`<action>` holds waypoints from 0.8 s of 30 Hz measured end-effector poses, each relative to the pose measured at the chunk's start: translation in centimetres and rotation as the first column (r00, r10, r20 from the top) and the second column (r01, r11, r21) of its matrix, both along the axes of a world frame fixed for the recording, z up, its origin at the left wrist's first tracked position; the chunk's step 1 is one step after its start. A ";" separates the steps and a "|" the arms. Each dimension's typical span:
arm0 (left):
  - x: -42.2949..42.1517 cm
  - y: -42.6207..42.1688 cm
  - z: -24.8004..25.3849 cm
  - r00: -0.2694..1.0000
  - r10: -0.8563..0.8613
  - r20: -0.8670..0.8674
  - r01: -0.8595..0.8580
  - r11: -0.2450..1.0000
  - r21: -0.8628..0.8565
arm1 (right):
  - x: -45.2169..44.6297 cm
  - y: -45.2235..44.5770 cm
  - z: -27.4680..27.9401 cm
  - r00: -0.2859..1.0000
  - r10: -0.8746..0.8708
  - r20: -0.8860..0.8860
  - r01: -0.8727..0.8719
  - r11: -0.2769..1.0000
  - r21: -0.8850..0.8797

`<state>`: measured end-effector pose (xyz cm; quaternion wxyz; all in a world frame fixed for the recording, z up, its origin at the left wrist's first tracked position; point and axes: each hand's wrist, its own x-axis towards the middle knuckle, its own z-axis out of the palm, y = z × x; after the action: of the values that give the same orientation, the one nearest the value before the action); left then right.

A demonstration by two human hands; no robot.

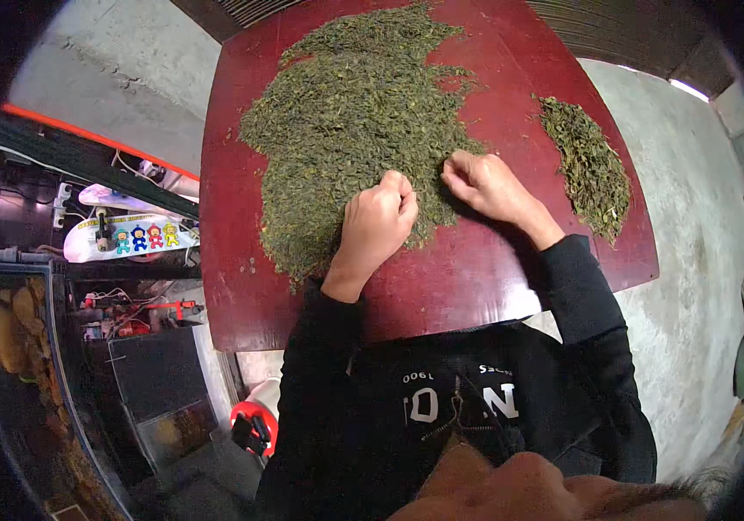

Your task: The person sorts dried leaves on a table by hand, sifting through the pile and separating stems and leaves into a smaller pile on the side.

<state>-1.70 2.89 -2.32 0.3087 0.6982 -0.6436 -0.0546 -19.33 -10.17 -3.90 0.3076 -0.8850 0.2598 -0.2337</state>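
Note:
A broad, thin spread of dried green leaves, which look like tea leaves, covers much of the dark red table. Over the near part of that spread is my left hand, its fingers curled closed. My right hand is at the right edge of the leaves, thumb and fingers pinched together. Whatever either hand holds, if anything, is hidden or too small to make out. To the right lies a separate, smaller heap of coarser leaves, apart from both hands.
Left of the table, a white skateboard deck with colourful figures rests on a cluttered shelf. A glass-sided tank or case stands at the lower left. Below the table's left corner is a red round object. Concrete floor runs along the right.

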 end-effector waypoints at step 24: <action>-1.8 -0.3 0.6 0.961 -0.254 -0.109 0.217 0.937 -0.272 | 0.8 1.9 1.5 0.954 -0.069 0.292 -0.276 0.178 0.945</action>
<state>-3.49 2.61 -1.75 0.4332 0.5642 -0.7005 -0.0569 -18.57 -8.23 -2.37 0.8476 -0.4588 0.2431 -0.1098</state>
